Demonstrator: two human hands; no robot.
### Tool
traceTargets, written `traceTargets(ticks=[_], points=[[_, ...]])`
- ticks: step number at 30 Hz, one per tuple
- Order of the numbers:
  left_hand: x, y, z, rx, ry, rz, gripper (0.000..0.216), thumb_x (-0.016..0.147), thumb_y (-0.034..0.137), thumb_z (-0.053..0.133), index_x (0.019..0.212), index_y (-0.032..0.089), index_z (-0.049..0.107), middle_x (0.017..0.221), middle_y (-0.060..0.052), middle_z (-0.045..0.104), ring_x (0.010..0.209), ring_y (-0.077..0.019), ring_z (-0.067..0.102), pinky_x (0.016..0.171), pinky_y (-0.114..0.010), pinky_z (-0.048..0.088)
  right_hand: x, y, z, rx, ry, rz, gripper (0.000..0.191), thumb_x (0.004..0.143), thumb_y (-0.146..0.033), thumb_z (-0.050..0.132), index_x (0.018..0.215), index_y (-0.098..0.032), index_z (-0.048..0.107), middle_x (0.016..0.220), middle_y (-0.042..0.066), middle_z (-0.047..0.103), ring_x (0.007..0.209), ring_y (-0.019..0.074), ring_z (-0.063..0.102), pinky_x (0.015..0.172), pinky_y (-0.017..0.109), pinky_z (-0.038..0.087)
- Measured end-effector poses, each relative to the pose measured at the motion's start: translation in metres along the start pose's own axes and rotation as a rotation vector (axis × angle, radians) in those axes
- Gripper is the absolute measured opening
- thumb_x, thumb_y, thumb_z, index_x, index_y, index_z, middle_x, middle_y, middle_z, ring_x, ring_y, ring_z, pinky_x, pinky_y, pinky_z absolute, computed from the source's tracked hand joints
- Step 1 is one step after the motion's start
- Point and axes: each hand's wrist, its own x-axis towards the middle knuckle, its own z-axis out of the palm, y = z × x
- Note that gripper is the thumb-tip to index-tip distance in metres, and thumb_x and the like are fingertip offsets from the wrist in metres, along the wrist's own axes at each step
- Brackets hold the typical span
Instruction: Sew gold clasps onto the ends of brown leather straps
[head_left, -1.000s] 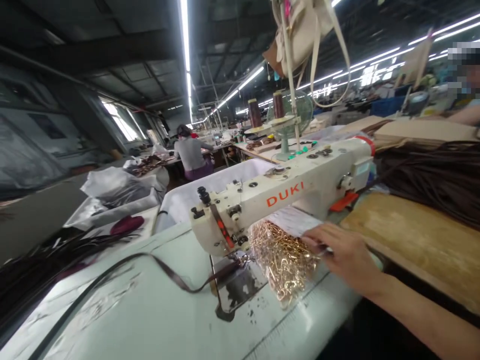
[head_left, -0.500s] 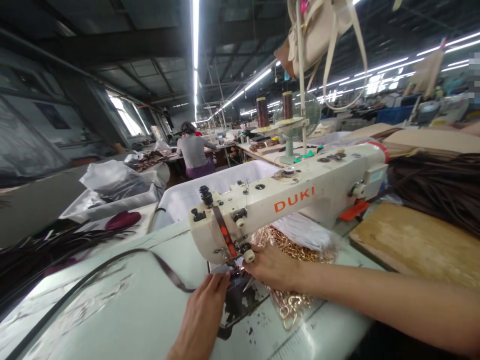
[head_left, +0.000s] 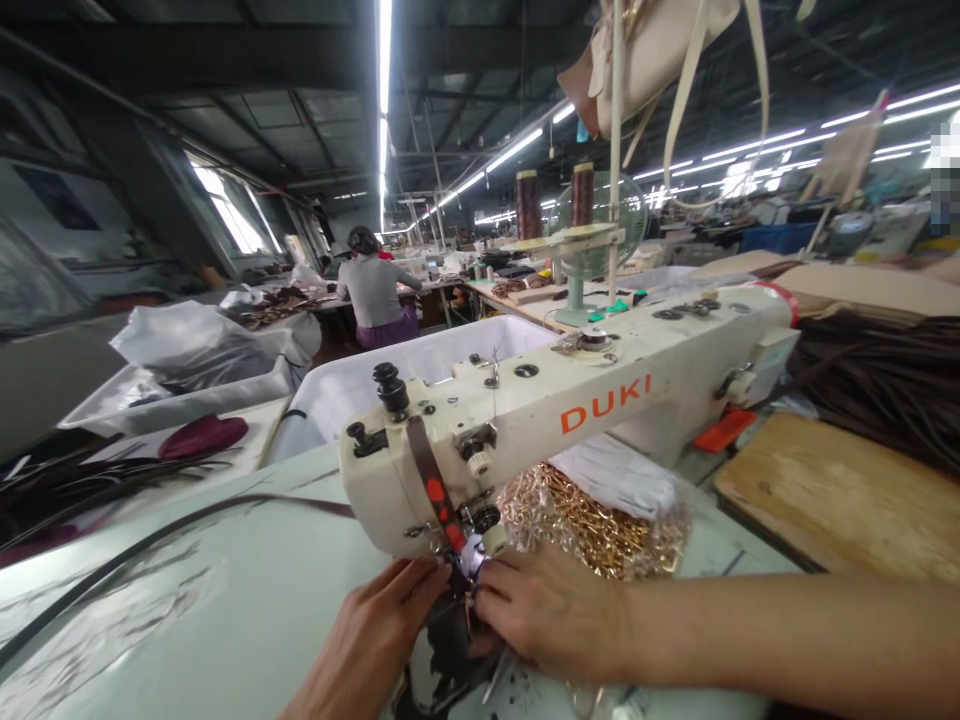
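Note:
A white DUKI sewing machine stands on the pale table. Both hands meet under its needle end. My left hand lies with its fingers pressed on the dark brown strap at the presser foot. My right hand pinches the same strap from the right side, fingers drawn together. The strap trails off to the left across the table. Just behind my right hand lies a clear bag of gold metal clasps.
A wooden board lies on the right, with a heap of dark straps behind it. White bins stand behind the machine. A green fan and thread spools rise at the back. Another person sits far off.
My right hand left the bag of clasps and came to the needle. My left hand entered from below and joined it on the strap. The view tipped down a little.

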Motion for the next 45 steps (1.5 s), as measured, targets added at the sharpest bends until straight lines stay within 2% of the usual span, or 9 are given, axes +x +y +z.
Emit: traceTargets(ticks=[2,4,9,16,23,29,35,40,45], points=[[0.001,-0.001,-0.003,0.017,-0.001,0.032,0.035,0.09,0.013,0.042,0.123,0.019,0.052,0.114,-0.007,0.063,0.101,-0.0198,0.061,0.084,-0.029,0.055,0.0,0.009,0.0,0.011,0.012,0.014,0.024,0.096,-0.036,0.041,0.093,-0.017,0.055,0.092,0.004,0.062,0.082,0.019,0.056,0.055,0.028,0.043],[0.003,-0.002,-0.007,0.039,0.027,0.066,0.034,0.092,0.014,0.039,0.123,0.018,0.051,0.112,-0.007,0.064,0.098,-0.019,0.063,0.082,-0.028,0.056,0.002,0.017,0.002,0.022,0.008,0.021,0.017,0.096,-0.028,0.041,0.098,-0.018,0.055,0.093,0.004,0.063,0.083,0.0179,0.056,0.058,0.028,0.043],[0.009,-0.005,-0.017,0.105,0.054,0.198,0.032,0.093,0.015,0.035,0.121,0.014,0.051,0.111,-0.009,0.066,0.094,-0.0177,0.065,0.08,-0.025,0.055,0.007,0.021,0.008,0.029,0.004,-0.014,0.019,0.085,-0.016,0.05,0.103,-0.016,0.054,0.09,0.005,0.065,0.08,0.0191,0.057,0.053,0.028,0.04],[0.009,-0.006,-0.015,0.167,0.266,0.275,0.032,0.091,0.012,0.033,0.113,0.013,0.057,0.1,-0.008,0.07,0.086,-0.0185,0.068,0.066,-0.024,0.057,0.012,0.018,0.009,0.026,0.001,-0.034,0.007,0.081,-0.013,0.054,0.088,-0.015,0.054,0.078,0.005,0.064,0.077,0.0192,0.058,0.053,0.027,0.039],[0.012,-0.009,-0.012,0.07,0.227,0.254,0.03,0.093,0.017,0.034,0.113,0.015,0.057,0.1,-0.008,0.069,0.087,-0.0163,0.067,0.071,-0.021,0.056,0.009,0.026,0.019,0.125,0.056,0.047,0.014,0.089,-0.022,0.047,0.096,-0.019,0.059,0.085,0.002,0.065,0.075,0.0158,0.058,0.056,0.026,0.042],[0.01,-0.008,-0.013,0.052,0.167,0.252,0.032,0.092,0.016,0.035,0.117,0.012,0.054,0.103,-0.011,0.068,0.091,-0.0187,0.066,0.075,-0.024,0.056,0.016,0.03,0.009,0.207,-0.036,0.206,0.015,0.083,-0.015,0.049,0.087,-0.015,0.064,0.093,0.008,0.066,0.081,0.0183,0.061,0.07,0.028,0.046],[0.007,-0.011,-0.011,-0.044,0.098,0.193,0.036,0.092,0.013,0.037,0.126,0.017,0.049,0.112,-0.007,0.065,0.099,-0.017,0.064,0.085,-0.025,0.054,0.027,0.023,0.013,0.146,-0.051,0.278,0.016,0.081,-0.019,0.051,0.09,-0.012,0.063,0.09,0.012,0.066,0.082,0.0232,0.061,0.067,0.031,0.046],[0.007,-0.012,-0.013,-0.067,0.092,0.182,0.033,0.093,0.015,0.041,0.124,0.018,0.05,0.112,-0.006,0.065,0.1,-0.0159,0.064,0.089,-0.024,0.052,0.02,0.029,0.009,0.138,-0.052,0.207,0.015,0.083,-0.019,0.05,0.093,-0.015,0.061,0.092,0.007,0.066,0.077,0.019,0.061,0.062,0.028,0.044],[0.006,-0.014,-0.012,-0.085,0.108,0.185,0.034,0.092,0.016,0.042,0.125,0.019,0.051,0.112,-0.006,0.065,0.098,-0.0156,0.064,0.085,-0.023,0.053,0.003,0.025,0.003,0.043,0.013,-0.022,0.015,0.093,-0.022,0.044,0.1,-0.019,0.057,0.097,0.004,0.064,0.084,0.0153,0.057,0.057,0.026,0.041]])
